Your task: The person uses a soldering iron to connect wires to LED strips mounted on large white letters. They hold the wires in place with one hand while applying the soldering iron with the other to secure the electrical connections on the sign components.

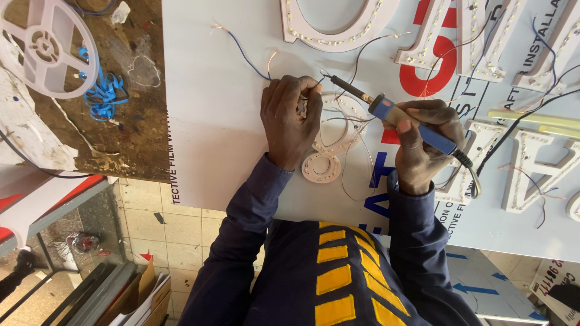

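My right hand (426, 142) grips a soldering iron (399, 116) with a blue handle, its dark tip pointing left toward my left hand. My left hand (291, 118) is closed around thin wires (254, 63) at the upper edge of a small white sign letter (331, 148) lined with tiny lights. The iron's tip ends right beside the fingers of my left hand. Both hands rest over a white protective-film sheet (211, 121) on the workbench. The iron's black cord (513, 124) trails off to the right.
More white sign letters with light strips (338, 24) lie at the top and right (531, 175). A white reel (45, 45) and blue tape scraps (103, 90) sit on the brown bench at left. Tiled floor and stacked boards (139, 296) lie below.
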